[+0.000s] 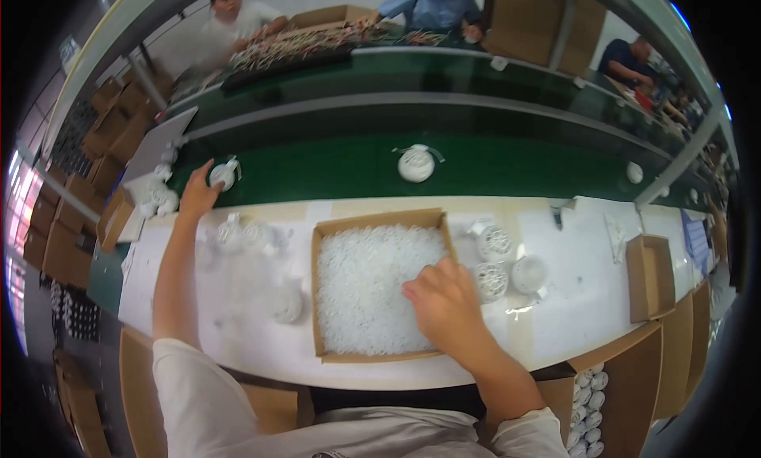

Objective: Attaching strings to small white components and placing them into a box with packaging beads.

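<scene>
My left hand (pixel 200 191) is stretched out to the green conveyor belt, thumb and index finger spread at the left edge of a white round slotted housing (pixel 225 175). Whether the fingertips press on it is hard to tell. Over the right part of an open cardboard box (pixel 316 299) is my right hand (pixel 445 301), its fingertips pinched together. Anything in that pinch is hidden or too small to name. Small clear-white ring-like pieces (pixel 372 287) fill the box. White round housings (pixel 491 282) with lattice faces lie just right of it, one close by my right hand.
More housings (pixel 258 237) lie left of the box. Another housing (pixel 416 164) with a thin cord sits mid-belt. A small empty-looking carton (pixel 650 279) stands at the right, and a carton of white round parts (pixel 587 410) below it. Co-workers (pixel 436 6) sit beyond the belt.
</scene>
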Tool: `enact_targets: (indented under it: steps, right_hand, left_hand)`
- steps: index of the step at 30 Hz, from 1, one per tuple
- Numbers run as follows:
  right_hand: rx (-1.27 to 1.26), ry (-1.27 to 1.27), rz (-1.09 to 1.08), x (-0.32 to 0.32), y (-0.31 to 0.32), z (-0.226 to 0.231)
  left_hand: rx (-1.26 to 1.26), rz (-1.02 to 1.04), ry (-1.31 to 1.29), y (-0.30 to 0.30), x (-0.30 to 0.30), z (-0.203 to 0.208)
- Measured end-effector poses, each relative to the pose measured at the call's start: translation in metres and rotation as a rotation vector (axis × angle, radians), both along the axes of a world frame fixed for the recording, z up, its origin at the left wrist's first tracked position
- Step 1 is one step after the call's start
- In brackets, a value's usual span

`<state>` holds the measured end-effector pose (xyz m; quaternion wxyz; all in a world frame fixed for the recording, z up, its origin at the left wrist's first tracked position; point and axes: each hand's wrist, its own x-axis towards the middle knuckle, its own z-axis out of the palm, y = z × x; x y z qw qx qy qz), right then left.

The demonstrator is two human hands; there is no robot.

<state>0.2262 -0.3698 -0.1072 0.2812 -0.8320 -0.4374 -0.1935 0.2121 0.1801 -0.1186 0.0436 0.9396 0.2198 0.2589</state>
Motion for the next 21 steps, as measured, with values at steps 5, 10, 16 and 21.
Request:
enact_targets:
  steps: [5, 10, 16, 21]
  right_hand:
    - [0.117, 0.106, 0.055, 0.002, 0.001, -0.002]
    - [0.232, 0.185, 0.129, 0.004, 0.001, 0.000]
    - [0.274, 0.230, 0.155, 0.010, -0.001, 0.005]
    - [0.299, 0.298, 0.148, 0.012, 0.002, 0.009]
  left_hand:
    - [-0.123, 0.115, 0.045, 0.022, 0.054, -0.038]
    - [-1.049, -0.092, -0.130, -0.088, 0.065, 0.048]
    - [-1.508, -0.760, -0.106, -0.235, 0.004, 0.091]
    - [-1.676, -1.029, -0.085, -0.308, -0.031, 0.073]
